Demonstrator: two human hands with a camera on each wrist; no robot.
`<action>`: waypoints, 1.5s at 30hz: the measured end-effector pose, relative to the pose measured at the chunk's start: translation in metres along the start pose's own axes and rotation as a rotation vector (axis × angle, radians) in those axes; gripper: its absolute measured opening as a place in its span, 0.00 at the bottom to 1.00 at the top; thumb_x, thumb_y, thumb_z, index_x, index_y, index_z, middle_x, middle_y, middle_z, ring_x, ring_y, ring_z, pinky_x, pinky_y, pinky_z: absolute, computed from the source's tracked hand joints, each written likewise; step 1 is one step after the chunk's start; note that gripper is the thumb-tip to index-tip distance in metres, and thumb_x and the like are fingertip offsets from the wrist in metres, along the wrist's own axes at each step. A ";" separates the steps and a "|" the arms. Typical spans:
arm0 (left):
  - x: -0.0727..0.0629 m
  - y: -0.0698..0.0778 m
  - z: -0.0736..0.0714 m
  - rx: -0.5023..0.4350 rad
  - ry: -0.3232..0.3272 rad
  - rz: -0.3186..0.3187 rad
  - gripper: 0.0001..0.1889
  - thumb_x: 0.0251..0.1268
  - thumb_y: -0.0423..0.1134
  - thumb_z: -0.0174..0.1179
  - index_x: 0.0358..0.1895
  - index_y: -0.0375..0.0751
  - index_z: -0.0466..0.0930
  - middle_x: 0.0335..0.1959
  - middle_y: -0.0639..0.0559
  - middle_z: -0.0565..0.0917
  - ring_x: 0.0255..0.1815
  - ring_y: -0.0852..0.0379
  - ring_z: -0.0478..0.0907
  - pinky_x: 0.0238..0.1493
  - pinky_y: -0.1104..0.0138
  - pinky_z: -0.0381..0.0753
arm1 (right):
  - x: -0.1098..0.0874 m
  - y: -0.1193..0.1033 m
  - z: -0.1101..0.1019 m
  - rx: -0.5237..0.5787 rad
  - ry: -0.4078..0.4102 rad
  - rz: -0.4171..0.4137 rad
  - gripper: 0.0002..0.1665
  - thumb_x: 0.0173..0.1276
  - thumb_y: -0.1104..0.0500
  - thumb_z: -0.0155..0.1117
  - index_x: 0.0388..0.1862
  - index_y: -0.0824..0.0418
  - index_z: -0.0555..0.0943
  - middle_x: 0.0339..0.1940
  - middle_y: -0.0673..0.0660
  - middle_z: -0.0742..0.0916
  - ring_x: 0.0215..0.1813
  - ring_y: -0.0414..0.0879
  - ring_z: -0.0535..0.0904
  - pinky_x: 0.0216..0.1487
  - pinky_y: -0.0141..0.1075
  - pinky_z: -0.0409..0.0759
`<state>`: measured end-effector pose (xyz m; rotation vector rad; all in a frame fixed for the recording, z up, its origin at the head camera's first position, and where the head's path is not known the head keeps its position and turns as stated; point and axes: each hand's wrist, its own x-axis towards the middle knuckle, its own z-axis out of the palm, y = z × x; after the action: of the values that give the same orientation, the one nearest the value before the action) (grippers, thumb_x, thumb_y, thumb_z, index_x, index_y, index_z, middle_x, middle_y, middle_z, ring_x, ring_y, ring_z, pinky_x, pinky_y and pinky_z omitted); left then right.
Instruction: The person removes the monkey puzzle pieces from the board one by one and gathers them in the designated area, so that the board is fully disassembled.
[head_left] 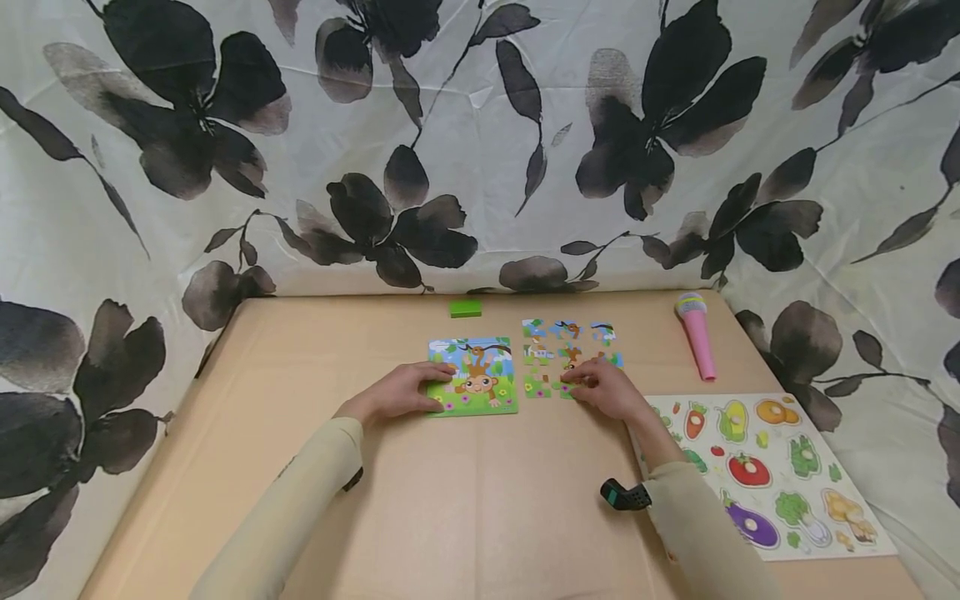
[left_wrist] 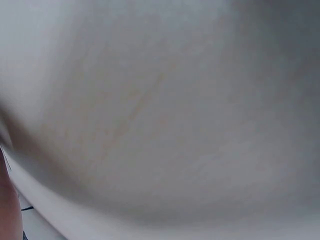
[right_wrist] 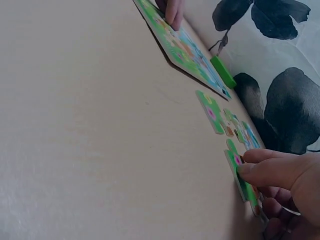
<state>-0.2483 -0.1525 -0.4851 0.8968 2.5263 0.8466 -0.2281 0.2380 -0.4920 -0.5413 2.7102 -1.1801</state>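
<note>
A square picture board [head_left: 480,400] with a cartoon monkey lies flat on the table. My left hand [head_left: 397,390] rests at its left side, with the thumb low and fingertips on the picture. To its right, several loose puzzle pieces [head_left: 537,386] lie in rough rows with small gaps, showing parts of a similar monkey scene. My right hand [head_left: 607,388] is at the near right of these rows. In the right wrist view, its thumb and forefinger pinch a green puzzle piece [right_wrist: 241,182] with a pink flower; the other fingers curl behind.
A green block [head_left: 466,309] sits at the table's back edge. The pink toy microphone [head_left: 699,337] lies at the back right. A sheet with vegetable pictures [head_left: 817,417] lies partly under my right forearm. Floral cloth [head_left: 480,167] hangs behind the table [head_left: 480,500].
</note>
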 end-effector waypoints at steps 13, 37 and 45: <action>0.001 0.005 -0.001 0.014 -0.003 0.003 0.28 0.59 0.41 0.70 0.63 0.37 0.76 0.69 0.47 0.72 0.72 0.44 0.63 0.72 0.51 0.60 | -0.005 0.004 -0.001 -0.025 -0.010 -0.015 0.17 0.61 0.67 0.70 0.51 0.64 0.85 0.48 0.60 0.84 0.44 0.52 0.77 0.55 0.51 0.74; 0.006 0.007 -0.006 0.105 -0.008 0.022 0.25 0.61 0.42 0.68 0.60 0.36 0.79 0.67 0.44 0.74 0.70 0.43 0.66 0.71 0.50 0.62 | 0.007 -0.017 -0.001 0.001 -0.017 -0.001 0.15 0.66 0.64 0.67 0.52 0.65 0.84 0.47 0.59 0.84 0.47 0.53 0.77 0.48 0.48 0.76; 0.004 0.003 -0.005 0.097 0.004 0.023 0.26 0.61 0.43 0.68 0.61 0.36 0.79 0.67 0.45 0.74 0.70 0.44 0.66 0.71 0.51 0.61 | 0.011 -0.035 0.007 0.049 -0.024 0.025 0.15 0.66 0.61 0.67 0.52 0.61 0.84 0.51 0.57 0.83 0.48 0.52 0.78 0.48 0.46 0.76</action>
<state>-0.2525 -0.1501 -0.4795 0.9564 2.5846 0.7382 -0.2273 0.2068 -0.4709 -0.5109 2.6531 -1.2218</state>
